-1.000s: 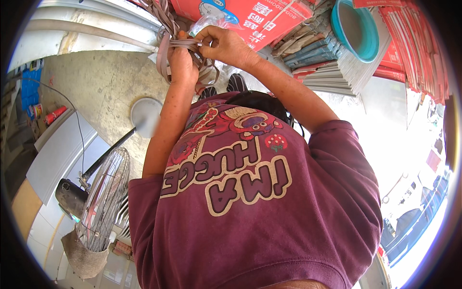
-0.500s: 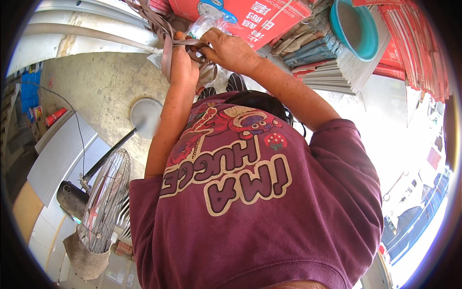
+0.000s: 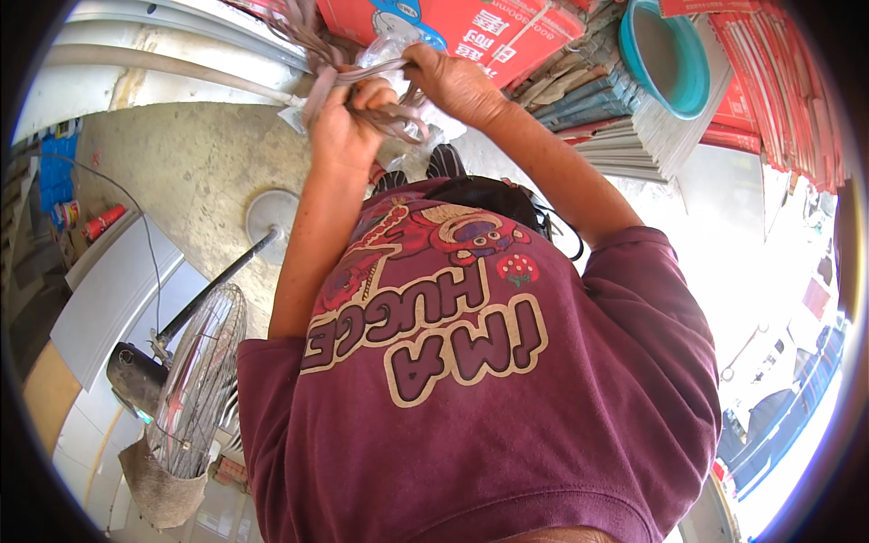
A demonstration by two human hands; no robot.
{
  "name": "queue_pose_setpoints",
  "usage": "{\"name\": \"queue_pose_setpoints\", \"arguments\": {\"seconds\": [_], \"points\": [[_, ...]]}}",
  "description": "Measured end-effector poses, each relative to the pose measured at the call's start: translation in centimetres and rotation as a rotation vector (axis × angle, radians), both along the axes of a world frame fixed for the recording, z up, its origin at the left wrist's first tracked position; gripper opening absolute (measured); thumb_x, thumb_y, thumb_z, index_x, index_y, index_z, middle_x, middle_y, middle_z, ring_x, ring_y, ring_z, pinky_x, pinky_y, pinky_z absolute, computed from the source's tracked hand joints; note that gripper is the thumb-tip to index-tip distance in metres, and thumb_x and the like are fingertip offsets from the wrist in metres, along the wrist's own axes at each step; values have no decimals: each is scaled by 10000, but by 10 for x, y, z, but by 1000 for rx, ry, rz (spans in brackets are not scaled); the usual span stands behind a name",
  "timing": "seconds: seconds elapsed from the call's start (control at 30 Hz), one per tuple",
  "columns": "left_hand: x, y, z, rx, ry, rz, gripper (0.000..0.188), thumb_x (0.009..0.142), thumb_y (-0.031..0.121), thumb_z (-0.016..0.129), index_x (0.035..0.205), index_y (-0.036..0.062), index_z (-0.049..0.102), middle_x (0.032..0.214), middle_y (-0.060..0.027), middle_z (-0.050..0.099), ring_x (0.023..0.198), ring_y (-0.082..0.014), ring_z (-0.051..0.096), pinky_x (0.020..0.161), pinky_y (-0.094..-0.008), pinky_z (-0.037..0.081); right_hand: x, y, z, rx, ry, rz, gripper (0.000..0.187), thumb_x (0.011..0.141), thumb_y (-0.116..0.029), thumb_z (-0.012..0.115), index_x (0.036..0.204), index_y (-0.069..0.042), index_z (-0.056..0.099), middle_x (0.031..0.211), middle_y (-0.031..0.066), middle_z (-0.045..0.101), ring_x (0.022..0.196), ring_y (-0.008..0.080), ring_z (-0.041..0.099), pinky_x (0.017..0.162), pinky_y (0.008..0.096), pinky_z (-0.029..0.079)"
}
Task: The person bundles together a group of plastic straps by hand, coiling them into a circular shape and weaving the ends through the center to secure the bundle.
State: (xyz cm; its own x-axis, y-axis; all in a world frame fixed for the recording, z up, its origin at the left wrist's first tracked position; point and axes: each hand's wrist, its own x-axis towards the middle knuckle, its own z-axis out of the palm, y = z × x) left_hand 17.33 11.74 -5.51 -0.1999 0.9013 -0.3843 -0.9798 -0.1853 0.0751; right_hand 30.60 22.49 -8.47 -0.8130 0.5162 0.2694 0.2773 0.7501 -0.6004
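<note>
A bundle of flat brown-grey straps [image 3: 323, 90] hangs down from the top edge and runs into both my hands. My left hand [image 3: 346, 127] is closed round the straps, with a loose loop hanging out toward the right. To its right and a little higher, my right hand [image 3: 457, 88] pinches a length of strap that stretches across to the left hand. Clear crumpled plastic [image 3: 387, 47] lies just behind the straps. How the straps cross inside my left hand is hidden by the fingers.
A red carton [image 3: 507, 36] stands in front of me. On the right, a teal basin [image 3: 697, 98] rests by stacked flattened cardboard [image 3: 769, 100]. A round metal base [image 3: 269, 217] and a caged fan [image 3: 195, 380] are at my left. White pipes [image 3: 172, 63] run at upper left.
My hands have drawn apart: the right moved slightly right and up, pulling a strap length taut. My left hand turned and came slightly nearer, and the hanging loop shifted right.
</note>
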Motion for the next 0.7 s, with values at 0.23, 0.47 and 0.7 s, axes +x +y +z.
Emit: {"name": "queue_pose_setpoints", "arguments": {"seconds": [0.23,0.47,0.7], "points": [[23,-21,9,13,-55,-409,191,956,195,389,853,55,469,606,30,319,441,-63,264,449,-222,245,5,21,-2,126,-64,-134,251,828,-166,571,1038,-119,442,655,112,600,583,313,616,490,399,496],[-9,-48,16,-14,321,-609,210,952,225,415,934,47,526,538,38,311,380,-57,242,390,-226,225,15,40,0,46,12,-195,211,841,-168,574,1003,-120,446,729,83,621,663,296,622,549,384,494],[-41,-74,37,-145,614,-670,208,928,214,484,950,21,557,527,31,345,373,-46,271,382,-215,204,26,68,18,-111,50,-311,178,825,-267,599,960,-151,591,816,64,647,727,281,626,629,379,499]]}}
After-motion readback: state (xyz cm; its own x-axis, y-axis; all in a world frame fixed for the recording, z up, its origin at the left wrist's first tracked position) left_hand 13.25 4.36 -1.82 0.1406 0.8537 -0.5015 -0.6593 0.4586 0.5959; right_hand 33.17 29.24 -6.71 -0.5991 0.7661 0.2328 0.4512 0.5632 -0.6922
